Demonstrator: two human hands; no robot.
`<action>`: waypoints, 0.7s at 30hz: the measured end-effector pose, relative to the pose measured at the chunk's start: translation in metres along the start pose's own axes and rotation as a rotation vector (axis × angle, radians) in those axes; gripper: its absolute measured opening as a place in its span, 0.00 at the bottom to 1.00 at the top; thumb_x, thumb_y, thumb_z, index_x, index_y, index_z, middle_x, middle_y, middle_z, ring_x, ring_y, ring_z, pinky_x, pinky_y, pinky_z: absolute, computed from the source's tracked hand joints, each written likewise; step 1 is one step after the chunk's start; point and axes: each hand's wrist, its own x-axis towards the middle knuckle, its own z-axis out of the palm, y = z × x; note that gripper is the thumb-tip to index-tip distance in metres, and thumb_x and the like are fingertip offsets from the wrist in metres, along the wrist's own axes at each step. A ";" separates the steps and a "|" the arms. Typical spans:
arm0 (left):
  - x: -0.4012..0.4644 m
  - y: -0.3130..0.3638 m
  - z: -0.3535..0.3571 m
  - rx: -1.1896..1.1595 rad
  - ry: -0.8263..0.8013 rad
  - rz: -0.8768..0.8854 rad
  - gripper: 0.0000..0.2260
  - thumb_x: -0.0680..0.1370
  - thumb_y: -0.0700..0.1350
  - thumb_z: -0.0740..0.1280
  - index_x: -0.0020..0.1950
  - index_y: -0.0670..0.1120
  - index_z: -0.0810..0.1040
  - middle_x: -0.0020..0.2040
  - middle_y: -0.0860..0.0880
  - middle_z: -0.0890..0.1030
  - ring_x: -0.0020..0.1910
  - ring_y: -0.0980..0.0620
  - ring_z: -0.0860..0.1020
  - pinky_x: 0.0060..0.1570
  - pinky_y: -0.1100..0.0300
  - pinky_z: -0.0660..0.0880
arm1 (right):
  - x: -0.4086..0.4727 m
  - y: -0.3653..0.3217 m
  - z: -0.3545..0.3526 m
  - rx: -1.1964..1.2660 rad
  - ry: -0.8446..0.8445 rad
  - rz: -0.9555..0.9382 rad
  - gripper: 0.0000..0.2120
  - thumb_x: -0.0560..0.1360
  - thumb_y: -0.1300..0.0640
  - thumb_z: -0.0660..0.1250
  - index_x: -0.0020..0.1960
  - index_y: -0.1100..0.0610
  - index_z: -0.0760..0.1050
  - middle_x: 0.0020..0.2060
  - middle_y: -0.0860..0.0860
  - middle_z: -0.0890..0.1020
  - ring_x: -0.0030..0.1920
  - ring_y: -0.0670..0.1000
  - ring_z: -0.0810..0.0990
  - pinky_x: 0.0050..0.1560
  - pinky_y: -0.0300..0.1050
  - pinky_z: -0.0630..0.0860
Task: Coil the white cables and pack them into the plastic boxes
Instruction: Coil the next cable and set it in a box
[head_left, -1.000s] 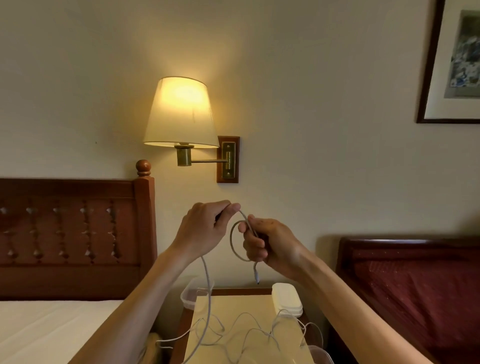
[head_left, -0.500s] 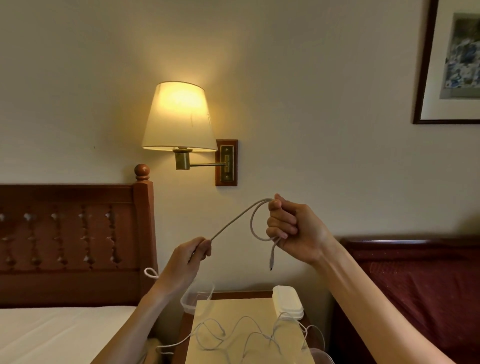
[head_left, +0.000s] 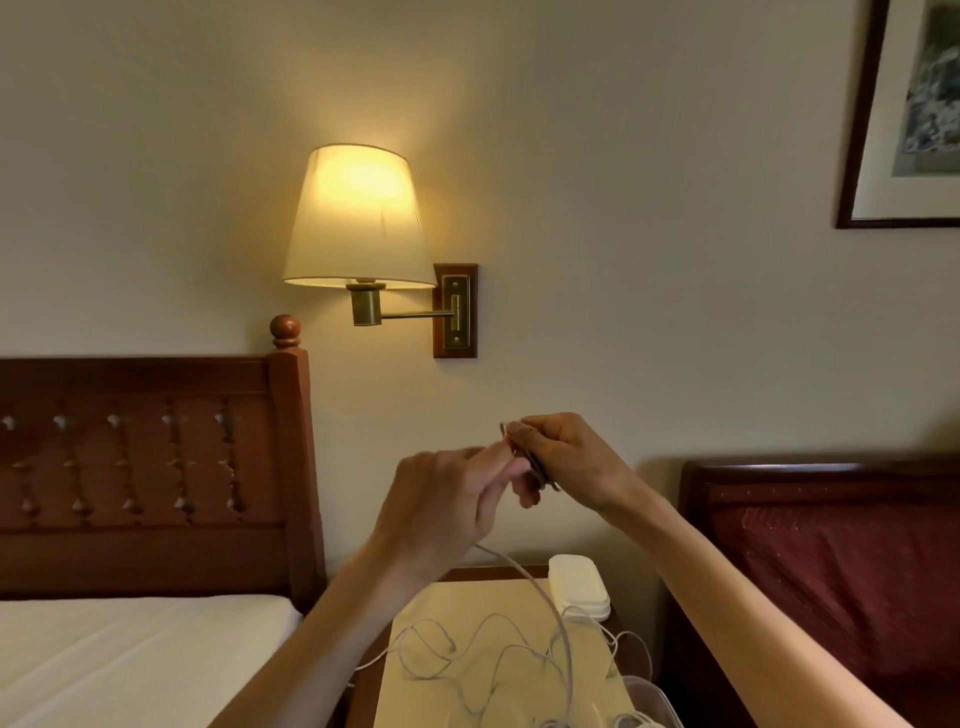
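Now your left hand (head_left: 441, 506) pinches the soft, floppy white cable (head_left: 545, 597), whose loose tail lies on the desk (head_left: 415, 691), while your right hand (head_left: 563, 460) clenches the small coil, so grip near each new loop.

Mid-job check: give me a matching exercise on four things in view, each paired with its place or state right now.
Things:
1. left hand
2. right hand
3. loose white cables
4. wall lamp

Places or states:
A. lit, mounted above the bedside table
B. pinching the coil, edge-on to the camera
C. sprawled over the yellow tabletop
D. feeding a strand that trails down to the table

Pairs: 1-D, 2-B, 3-C, 4-A
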 end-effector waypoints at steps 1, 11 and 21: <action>0.004 -0.003 -0.001 0.025 0.037 -0.002 0.11 0.83 0.51 0.58 0.44 0.50 0.75 0.30 0.59 0.71 0.25 0.59 0.68 0.24 0.67 0.65 | -0.002 0.000 0.000 -0.007 -0.027 -0.014 0.19 0.84 0.56 0.53 0.40 0.59 0.76 0.25 0.51 0.78 0.26 0.48 0.76 0.32 0.36 0.71; 0.010 -0.025 0.013 -0.079 0.108 -0.100 0.13 0.83 0.55 0.54 0.44 0.52 0.71 0.31 0.60 0.72 0.28 0.59 0.71 0.30 0.69 0.63 | -0.009 0.000 0.000 0.685 -0.288 0.273 0.18 0.85 0.55 0.49 0.40 0.57 0.69 0.27 0.50 0.65 0.27 0.47 0.62 0.29 0.39 0.63; -0.024 -0.069 0.042 -0.371 0.039 -0.225 0.18 0.83 0.57 0.53 0.41 0.47 0.71 0.32 0.54 0.73 0.29 0.54 0.73 0.32 0.61 0.68 | -0.011 0.009 -0.008 1.096 -0.122 0.300 0.17 0.84 0.57 0.49 0.39 0.55 0.68 0.25 0.46 0.59 0.27 0.45 0.52 0.25 0.37 0.57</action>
